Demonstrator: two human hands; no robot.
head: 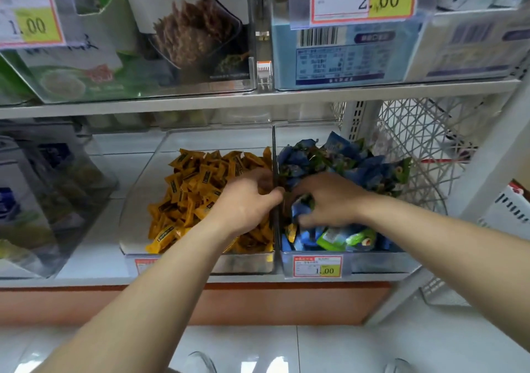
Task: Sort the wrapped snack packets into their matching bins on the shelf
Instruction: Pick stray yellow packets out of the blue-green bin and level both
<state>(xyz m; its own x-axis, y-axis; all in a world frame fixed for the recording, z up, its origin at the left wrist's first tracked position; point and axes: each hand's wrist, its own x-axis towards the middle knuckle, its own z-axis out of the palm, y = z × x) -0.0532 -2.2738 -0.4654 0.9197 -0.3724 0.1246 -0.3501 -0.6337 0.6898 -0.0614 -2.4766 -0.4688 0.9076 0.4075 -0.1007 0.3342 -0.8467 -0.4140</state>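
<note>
Orange packets [200, 189] fill the centre bin [137, 197], blue packets [358, 166] the right bin [375, 261]; a stray orange packet [291, 232] lies among the blue, likely the quarry. Left hand [243, 203] and right hand [329, 200] curl beside the divider [274, 154]; what they hold I cannot tell.

White shelf [94, 263], orange-packet bin [134, 200], blue-packet bin [372, 261]
</note>
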